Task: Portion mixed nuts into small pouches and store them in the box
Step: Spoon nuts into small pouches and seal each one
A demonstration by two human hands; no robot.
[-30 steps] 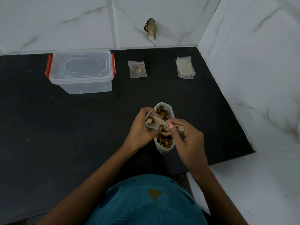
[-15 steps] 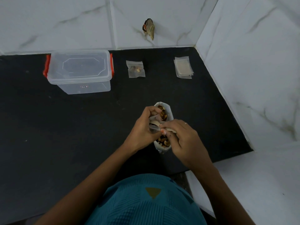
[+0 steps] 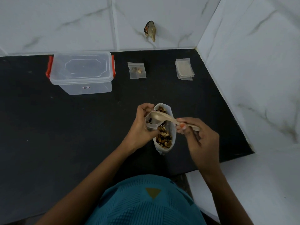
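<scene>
Head view. Left hand (image 3: 142, 125) curls round a small pouch (image 3: 151, 125), holding its mouth open just over the near-left rim of the nut bag (image 3: 165, 140), which stands open on the black counter (image 3: 65, 135) and looks well filled. Right hand (image 3: 199, 137) pinches the handle of a pale spoon (image 3: 162, 117) between thumb and fingertips. The spoon's bowl lies at the pouch mouth; cannot tell whether any nuts remain in it. A few dark nuts show through the pouch wall. At the back of the counter, left to right: a clear box (image 3: 81, 73) with red clasps and its lid on; one flat pouch holding nuts (image 3: 137, 70), beside the box but not in it; a small stack of empty pouches (image 3: 185, 70) near the corner. Judgement: early stage. One pouch is portioned, and a second is being filled. I make out no pouch inside the box. Left to do: finish and close this pouch, fill the stack, open the box and store everything.
</scene>
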